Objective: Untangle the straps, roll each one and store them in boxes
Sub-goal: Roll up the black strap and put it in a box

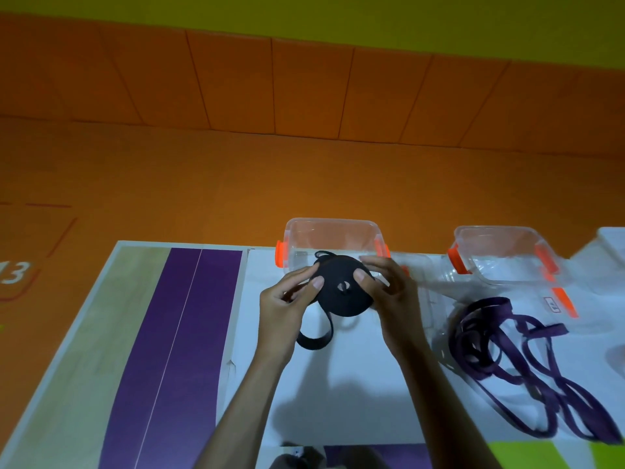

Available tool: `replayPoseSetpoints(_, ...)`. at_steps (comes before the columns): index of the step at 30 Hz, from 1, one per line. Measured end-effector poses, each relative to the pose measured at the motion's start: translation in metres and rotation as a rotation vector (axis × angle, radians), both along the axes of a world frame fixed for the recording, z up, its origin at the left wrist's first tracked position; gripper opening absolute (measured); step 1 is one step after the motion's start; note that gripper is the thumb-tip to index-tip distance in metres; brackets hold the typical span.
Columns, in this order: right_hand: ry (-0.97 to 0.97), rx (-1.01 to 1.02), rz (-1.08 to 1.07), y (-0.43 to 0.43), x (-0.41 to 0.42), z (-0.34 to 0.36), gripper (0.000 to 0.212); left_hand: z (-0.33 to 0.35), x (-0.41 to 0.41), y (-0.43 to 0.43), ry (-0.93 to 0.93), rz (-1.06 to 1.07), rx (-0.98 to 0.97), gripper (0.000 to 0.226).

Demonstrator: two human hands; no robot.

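I am in the rolling step, and by my judgement near the end of it for this one: the black woven strap [343, 289] is wound into a flat, tight disc that I hold up on edge above the white tabletop [338, 384], just in front of the nearer clear plastic box with orange latches [331, 222]. My left hand [287, 309] pinches the disc's left rim, thumb on the face toward me and fingers curled behind. My right hand [389, 292] does the same on the right rim, thumb pressed flat near the small hole at the centre. Neither hand is spread; both are closed round the roll. A loose tail [318, 336] drops from the lower left of the disc in a loop toward the table, though I cannot tell whether it touches, and a small loop of strap pokes up at the top. The next move, I think, is to wind that tail in: turn the disc with one hand while the other feeds the tail on flat and taut, without easing the pinch, or the coils could spring loose. Then it can go into the open box behind. The webbing looks matte, flat and limp, its layers packed close. To my right the dark purple strap [507, 353] lies in a loose tangle on the table, in front of a second clear box with orange latches [490, 230], not yet rolled.
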State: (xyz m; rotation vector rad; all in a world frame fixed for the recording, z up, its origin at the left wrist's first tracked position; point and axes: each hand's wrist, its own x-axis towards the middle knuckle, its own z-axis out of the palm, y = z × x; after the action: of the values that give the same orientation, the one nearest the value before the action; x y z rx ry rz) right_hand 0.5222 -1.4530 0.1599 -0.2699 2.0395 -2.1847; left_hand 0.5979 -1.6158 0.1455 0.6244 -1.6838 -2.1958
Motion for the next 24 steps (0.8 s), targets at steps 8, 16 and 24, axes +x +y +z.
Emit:
replayPoseSetpoints(8,-0.008,0.048,0.007,0.006,0.004,-0.013,0.025,-0.005,0.009,0.003,-0.022,0.029,-0.061,0.018)
replayPoseSetpoints(16,-0.121,0.095,0.138,0.004,-0.002,-0.014,0.028,-0.002,0.009,-0.001,-0.040,0.007,-0.103,0.021)
replayPoseSetpoints(24,-0.219,-0.049,-0.020,-0.002,-0.023,-0.024,0.033,-0.017,-0.013,0.019,-0.076,0.157,-0.024,0.015)
